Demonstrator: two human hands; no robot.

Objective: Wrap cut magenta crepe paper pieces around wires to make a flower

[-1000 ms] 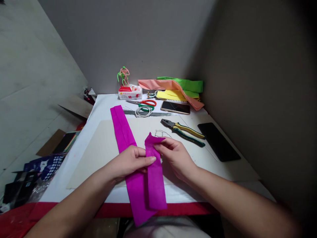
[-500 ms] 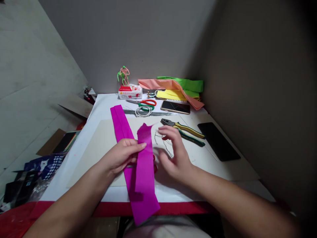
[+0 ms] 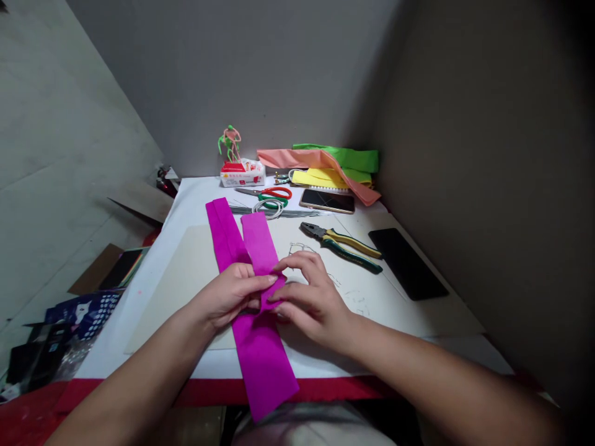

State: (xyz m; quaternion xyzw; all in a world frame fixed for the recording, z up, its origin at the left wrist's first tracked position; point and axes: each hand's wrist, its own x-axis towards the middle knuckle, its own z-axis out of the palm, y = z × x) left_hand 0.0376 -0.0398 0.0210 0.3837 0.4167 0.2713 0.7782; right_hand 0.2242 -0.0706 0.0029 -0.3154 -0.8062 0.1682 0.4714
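Note:
A long strip of magenta crepe paper (image 3: 263,359) runs down the cream board, with its lower end hanging over the front table edge. Its doubled upper part (image 3: 225,232) reaches toward the back. A second magenta layer (image 3: 258,241) rises from between my hands. My left hand (image 3: 232,294) pinches the paper from the left. My right hand (image 3: 311,303) presses its fingertips on the same spot from the right. My fingers hide the place where the layers meet. A thin wire sketch (image 3: 300,249) lies just beyond my right hand.
Pliers (image 3: 341,248) and a black slab (image 3: 408,264) lie to the right. Scissors (image 3: 264,195), a white wire coil (image 3: 268,209), a phone (image 3: 326,201) and folded coloured paper (image 3: 325,162) sit behind. A wall (image 3: 465,155) closes the right side, and cardboard and packets (image 3: 83,310) lie below the left edge.
My right hand has moved left from beside the wire onto the paper and closed on it. The loose magenta layer now leans up and to the left, and my hands are closer together.

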